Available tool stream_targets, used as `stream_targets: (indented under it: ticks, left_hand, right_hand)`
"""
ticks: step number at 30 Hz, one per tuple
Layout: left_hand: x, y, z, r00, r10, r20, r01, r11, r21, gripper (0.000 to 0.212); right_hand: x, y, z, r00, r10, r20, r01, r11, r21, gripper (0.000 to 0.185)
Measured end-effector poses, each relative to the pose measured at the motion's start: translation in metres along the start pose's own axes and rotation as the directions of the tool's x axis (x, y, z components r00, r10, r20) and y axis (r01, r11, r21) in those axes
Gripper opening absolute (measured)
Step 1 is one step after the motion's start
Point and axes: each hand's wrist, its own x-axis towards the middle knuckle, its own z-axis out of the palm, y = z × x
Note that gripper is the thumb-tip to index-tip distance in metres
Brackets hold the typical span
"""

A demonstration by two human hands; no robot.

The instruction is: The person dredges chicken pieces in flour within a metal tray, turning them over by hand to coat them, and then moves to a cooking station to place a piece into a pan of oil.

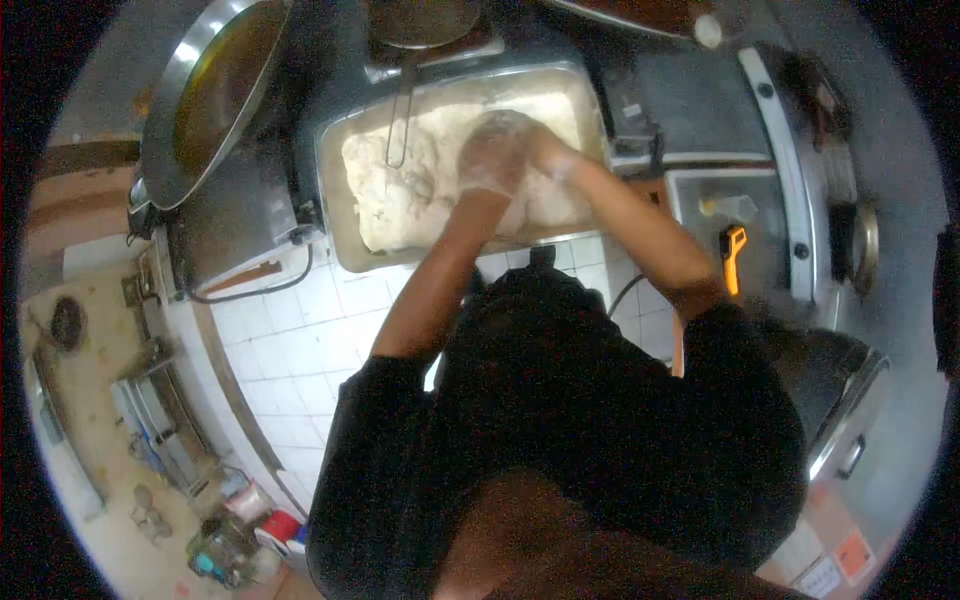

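Note:
A deep metal tray [341, 251] holds a bed of pale flour-like powder [379, 202], heaped and lumpy on the left. Both hands are over its right half, close together and coated with powder. My left hand [491, 154] is rounded, with its back up. My right hand [547, 146] comes in from the right and meets it, partly hidden. Blur and powder keep me from telling whether anything is between the fingers. The wire handle [397, 142] of a round strainer [424, 22] reaches over the powder on the left.
A wide metal pan [180, 150] with yellowish-brown liquid stands at the upper left, and another pan [630, 15] at the top. A yellow infrared thermometer [732, 259] lies on the right counter. Below the tray is white tile [289, 360]. A dark cable [255, 298] hangs at the left.

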Motion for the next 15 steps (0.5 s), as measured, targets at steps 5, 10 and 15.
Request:
stream_targets:
  ticks: [5, 10, 15]
  left_hand:
    - [-0.004, 0.056, -0.020, 0.977, -0.186, -0.108, 0.164, 0.969, -0.185, 0.030]
    - [-0.015, 0.083, 0.001, 0.995, -0.054, 0.085, 0.061, 0.994, -0.085, 0.030]
    - [-0.061, 0.028, 0.057, 0.971, -0.216, -0.097, 0.206, 0.973, -0.107, 0.035]
  right_hand:
    - [-0.038, -0.046, 0.003, 0.966, 0.247, 0.077, -0.237, 0.725, 0.646, 0.048]
    - [-0.034, -0.024, -0.012, 0.972, 0.229, 0.056, -0.221, 0.803, 0.553, 0.050]
    - [-0.025, 0.010, -0.051, 0.969, 0.234, 0.076, -0.246, 0.933, 0.262, 0.052]
